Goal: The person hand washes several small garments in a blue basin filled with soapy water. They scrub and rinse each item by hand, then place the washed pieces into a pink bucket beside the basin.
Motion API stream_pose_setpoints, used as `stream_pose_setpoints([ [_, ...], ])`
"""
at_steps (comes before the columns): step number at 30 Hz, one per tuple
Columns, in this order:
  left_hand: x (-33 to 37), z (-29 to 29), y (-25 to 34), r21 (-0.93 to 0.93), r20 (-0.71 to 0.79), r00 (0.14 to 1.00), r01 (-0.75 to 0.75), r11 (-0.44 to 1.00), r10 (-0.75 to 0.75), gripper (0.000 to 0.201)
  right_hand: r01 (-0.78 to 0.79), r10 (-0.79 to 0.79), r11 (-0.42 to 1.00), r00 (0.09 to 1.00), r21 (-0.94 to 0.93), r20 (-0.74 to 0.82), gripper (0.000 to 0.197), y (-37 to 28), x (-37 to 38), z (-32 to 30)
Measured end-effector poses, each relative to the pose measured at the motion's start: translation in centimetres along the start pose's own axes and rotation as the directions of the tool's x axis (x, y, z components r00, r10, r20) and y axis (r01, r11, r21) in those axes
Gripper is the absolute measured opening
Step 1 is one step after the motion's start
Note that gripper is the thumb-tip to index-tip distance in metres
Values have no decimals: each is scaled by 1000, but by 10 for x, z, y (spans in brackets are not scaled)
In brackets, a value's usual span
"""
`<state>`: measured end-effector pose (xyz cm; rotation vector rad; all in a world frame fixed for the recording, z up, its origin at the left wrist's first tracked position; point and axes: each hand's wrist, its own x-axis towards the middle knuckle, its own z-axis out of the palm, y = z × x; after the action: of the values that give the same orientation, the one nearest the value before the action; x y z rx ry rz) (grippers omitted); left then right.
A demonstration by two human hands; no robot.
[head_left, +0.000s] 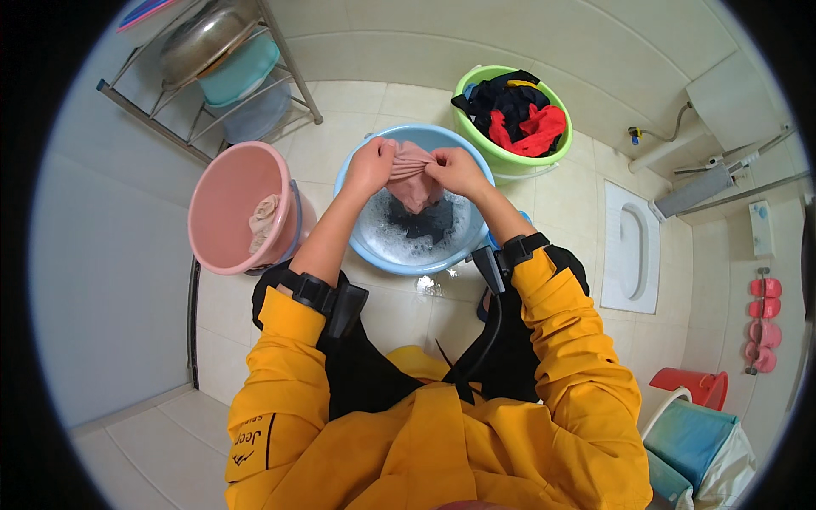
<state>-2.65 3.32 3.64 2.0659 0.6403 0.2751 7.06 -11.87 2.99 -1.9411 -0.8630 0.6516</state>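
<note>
Over a light blue basin (398, 265) I hold up a wet, bunched pink cloth (416, 189), its kind of garment hard to make out. My left hand (371, 167) grips its left edge with curled fingers. On the other side my right hand (459, 172) pinches it between thumb and fingers. Below the cloth, the basin holds sudsy water with a dark piece of fabric (425, 226) in it. The cloth's lower end hangs down over the dark fabric.
A pink bucket (219, 212) with a pale cloth (263, 221) stands at left. Behind right, a green bucket (515, 163) holds dark and red clothes (531, 129). A metal rack (297, 64) with basins is far left; a squat toilet (631, 246) lies right. Buckets (690, 433) stand lower right.
</note>
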Motion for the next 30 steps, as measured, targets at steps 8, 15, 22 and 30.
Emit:
stream_pose_setpoints([
  [8, 0, 10, -16, -364, 442, 862, 426, 829, -248, 16, 236, -220, 967, 965, 100, -144, 30, 47, -12, -34],
  [15, -11, 18, -16, -683, 411, 851, 525, 508, -327, 15, -506, 402, 810, 848, -298, -345, 57, 141, -69, -101],
  [22, -15, 19, -12, -842, 400, 854, 485, 235, -332, 13, -510, 637, 636, 771, 579, -20, 33, 187, -113, -63],
  [30, -22, 14, 21, -893, 375, 879, 427, 140, -294, 8, -434, 701, 533, 707, 726, -92, 24, 181, -112, -54],
])
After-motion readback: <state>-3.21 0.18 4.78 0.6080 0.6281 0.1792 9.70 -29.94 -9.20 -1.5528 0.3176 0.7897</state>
